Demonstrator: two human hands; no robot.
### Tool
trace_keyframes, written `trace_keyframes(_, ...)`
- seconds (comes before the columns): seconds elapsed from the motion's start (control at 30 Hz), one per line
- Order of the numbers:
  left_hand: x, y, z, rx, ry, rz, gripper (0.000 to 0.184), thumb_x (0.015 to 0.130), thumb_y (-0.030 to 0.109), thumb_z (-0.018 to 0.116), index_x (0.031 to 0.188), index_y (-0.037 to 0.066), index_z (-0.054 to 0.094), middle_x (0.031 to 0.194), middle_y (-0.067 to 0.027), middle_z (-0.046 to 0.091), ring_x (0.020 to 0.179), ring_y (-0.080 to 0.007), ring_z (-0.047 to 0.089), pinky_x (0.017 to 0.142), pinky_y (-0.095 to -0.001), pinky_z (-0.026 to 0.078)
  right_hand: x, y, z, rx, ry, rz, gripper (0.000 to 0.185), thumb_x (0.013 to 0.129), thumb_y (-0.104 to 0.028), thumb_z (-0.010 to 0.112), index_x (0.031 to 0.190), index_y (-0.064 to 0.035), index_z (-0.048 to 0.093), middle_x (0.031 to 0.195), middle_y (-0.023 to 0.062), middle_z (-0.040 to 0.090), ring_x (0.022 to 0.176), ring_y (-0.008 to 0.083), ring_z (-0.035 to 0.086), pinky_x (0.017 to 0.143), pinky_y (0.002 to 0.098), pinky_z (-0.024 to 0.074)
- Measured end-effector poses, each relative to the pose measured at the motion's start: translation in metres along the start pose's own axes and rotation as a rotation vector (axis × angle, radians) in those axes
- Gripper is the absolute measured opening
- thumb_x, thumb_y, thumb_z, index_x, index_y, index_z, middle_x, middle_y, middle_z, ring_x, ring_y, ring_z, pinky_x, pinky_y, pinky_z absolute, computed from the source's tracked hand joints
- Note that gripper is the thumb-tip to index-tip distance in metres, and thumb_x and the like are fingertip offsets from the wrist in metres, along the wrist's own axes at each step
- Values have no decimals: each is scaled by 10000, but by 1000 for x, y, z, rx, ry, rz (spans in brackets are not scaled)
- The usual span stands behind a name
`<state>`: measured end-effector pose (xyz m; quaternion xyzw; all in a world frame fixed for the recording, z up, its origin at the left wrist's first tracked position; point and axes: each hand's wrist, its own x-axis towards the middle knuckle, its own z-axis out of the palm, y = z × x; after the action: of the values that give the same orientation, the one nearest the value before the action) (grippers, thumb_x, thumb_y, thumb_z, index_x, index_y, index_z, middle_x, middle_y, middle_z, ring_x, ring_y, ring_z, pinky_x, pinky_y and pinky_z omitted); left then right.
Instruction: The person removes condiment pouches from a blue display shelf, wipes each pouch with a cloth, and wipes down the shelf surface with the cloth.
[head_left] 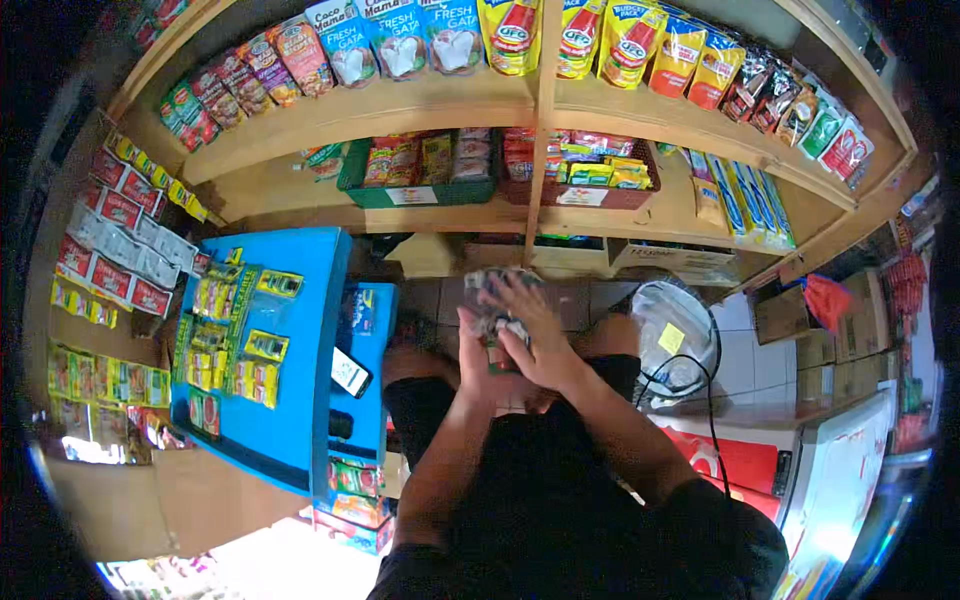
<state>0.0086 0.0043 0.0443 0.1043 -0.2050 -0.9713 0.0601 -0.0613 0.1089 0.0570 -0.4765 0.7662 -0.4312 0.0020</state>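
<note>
In the head view, a small dark, shiny packet [482,287] is held between my two hands in front of my lap; its print is blurred. My left hand [474,352] supports it from the left side, the fingers partly hidden behind it. Over its front lies my right hand [535,335], fingers spread across the packet and pressing it against the left. A bit of green and white shows low between the palms.
On my left stands a blue table [300,370] with yellow sachets [215,365] and a phone [350,372] beside it. Wooden shelves [420,105] with pouches and a green basket [415,195] face me. A clear plastic bag [665,325] and black cable [712,420] lie right.
</note>
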Motion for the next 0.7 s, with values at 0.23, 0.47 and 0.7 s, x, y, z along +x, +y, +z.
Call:
trace_keyframes(0.23,5,-4,-31,-165,125,184,685,938,644,340,1357,118,471,1373,-120,506,1241,-320,492,1055,-526,360,-9,-14,16,-224,-174,-97,580,884,-320,562,1421,-144,430,1496,121,368,1370,368,337,1133,560,207)
trace_keyframes(0.47,-1,11,-19,-215,68,-76,981,798,814,391,1381,25,426,1341,-168,513,1206,-332,510,1041,-465,381,-40,80,35,602,276,471,397,940,-289,510,1257,-53,547,1309,153,555,1230,302,506,1087,394,331)
trace_keyframes(0.7,-15,28,-50,-7,91,-36,659,868,525,483,1286,16,482,1221,-185,562,1073,-317,577,956,-444,443,-70,162,2,2753,-5,502,394,917,-185,562,1271,-34,478,1055,61,549,922,142,532,755,293,470)
